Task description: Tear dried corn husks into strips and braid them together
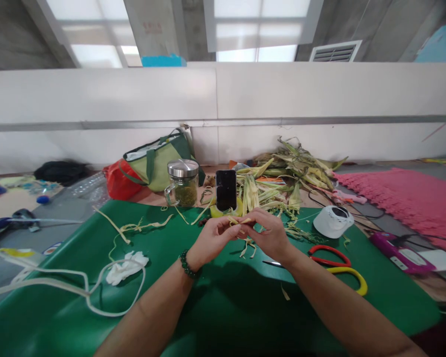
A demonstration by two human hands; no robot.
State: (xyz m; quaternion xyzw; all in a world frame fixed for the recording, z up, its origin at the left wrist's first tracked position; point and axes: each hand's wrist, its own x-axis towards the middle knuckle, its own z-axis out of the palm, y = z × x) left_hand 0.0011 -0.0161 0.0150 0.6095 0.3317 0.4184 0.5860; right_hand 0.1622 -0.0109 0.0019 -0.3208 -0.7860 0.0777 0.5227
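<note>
Over the green mat (215, 307), my left hand (211, 238) and my right hand (269, 233) meet, both pinched on a small bundle of pale corn-husk strips (240, 221). Loose strip ends hang down below the fingers (247, 245). A dark bead bracelet (188, 265) circles my left wrist. Just behind the hands, a black phone (226, 190) stands upright on a yellow holder.
A heap of corn husks (282, 176) lies at the back. A lidded glass jar (182, 183) and a green bag (156, 158) stand back left. Red and yellow scissors (338, 265) and a white roll (332, 220) lie right; pink knit fabric (405, 198) far right; white tissue (126, 265) and cord left.
</note>
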